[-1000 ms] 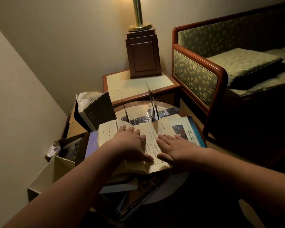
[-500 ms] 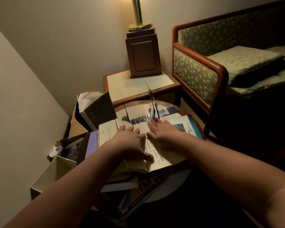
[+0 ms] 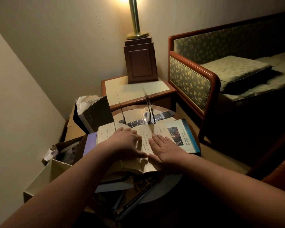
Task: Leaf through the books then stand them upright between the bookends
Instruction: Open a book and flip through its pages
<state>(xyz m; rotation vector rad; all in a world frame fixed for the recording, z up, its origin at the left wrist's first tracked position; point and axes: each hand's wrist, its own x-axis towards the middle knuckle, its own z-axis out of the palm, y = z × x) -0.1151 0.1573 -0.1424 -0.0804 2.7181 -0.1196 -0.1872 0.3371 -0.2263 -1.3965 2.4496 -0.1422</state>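
the left hand [image 3: 125, 143] and right hand [image 3: 164, 146] lie flat, fingers straight, on the open book [image 3: 145, 139], which rests on an uneven pile of books [image 3: 113, 186] just before the bookends [image 3: 148, 104], so i think a hard push can slide the pile off the table [image 3: 169, 184].

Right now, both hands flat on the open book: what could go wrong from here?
1. The open book tops an uneven stack jutting past the table's near edge; lifting it may slide books off.
2. The thin bookends stand just behind; a forward push could tip them.
3. The dark book leans outside them at the left edge and may topple.
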